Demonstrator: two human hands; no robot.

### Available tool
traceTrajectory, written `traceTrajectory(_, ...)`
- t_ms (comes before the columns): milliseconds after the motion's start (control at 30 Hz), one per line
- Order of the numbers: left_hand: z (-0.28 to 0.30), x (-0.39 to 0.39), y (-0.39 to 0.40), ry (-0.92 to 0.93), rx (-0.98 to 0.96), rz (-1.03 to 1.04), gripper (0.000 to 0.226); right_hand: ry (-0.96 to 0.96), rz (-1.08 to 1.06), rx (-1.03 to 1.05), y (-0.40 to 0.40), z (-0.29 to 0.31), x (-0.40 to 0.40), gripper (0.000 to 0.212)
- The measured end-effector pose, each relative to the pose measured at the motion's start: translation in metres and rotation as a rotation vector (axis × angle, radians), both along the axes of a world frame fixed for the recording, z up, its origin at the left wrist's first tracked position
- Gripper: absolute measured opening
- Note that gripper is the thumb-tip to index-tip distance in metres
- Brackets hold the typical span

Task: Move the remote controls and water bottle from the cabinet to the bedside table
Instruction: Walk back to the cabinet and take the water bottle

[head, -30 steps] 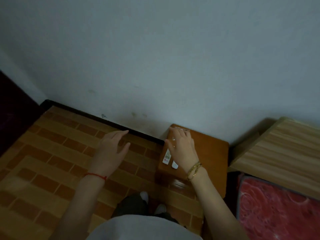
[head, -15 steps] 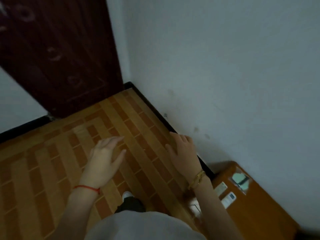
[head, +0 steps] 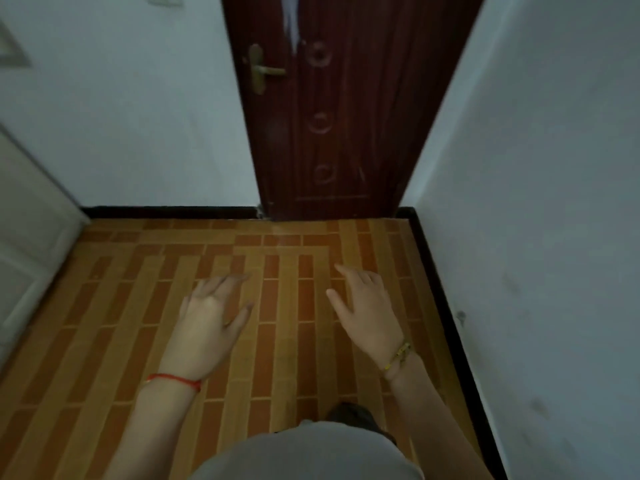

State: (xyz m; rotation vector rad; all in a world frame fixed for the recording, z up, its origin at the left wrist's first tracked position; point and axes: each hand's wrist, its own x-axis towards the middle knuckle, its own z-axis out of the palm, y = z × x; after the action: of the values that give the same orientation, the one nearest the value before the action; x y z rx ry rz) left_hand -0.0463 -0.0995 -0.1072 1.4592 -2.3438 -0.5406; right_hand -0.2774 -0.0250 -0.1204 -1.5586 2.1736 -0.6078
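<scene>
My left hand hovers palm down over the tiled floor, fingers spread and holding nothing; a red string circles its wrist. My right hand hangs the same way to the right, fingers apart and empty, with a gold bracelet on the wrist. No remote control, water bottle, cabinet or bedside table shows in this view.
A dark red door with a brass handle stands straight ahead. A white wall with black skirting runs along the right. A pale door or panel is at the left. Orange-brown tiled floor lies between.
The view has swung left, away from the bedside table with the two remotes on it, which has left the frame. My right hand let go of the remotes; both hands are empty.
</scene>
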Motion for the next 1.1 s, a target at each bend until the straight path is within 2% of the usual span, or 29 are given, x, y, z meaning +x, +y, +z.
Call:
traceTrajectory(400, -0.004, 0.042, -0.091, -0.006, -0.007, 0.367, 0.042, -0.006, 0.344, -0.049, -0.169, -0.016, 0.026, 0.051)
traceTrajectory(800, 0.014, 0.054, -0.234, 0.090, -0.056, 0.699, 0.043, -0.099, 0.616, -0.144, -0.395, 0.012, 0.052, 0.049)
traceTrajectory(1100, 0.006, 0.089, -0.277, 0.107, -0.002, 0.949, 0.043, -0.131, 0.845, -0.063, -0.494, 0.006, 0.108, 0.049)
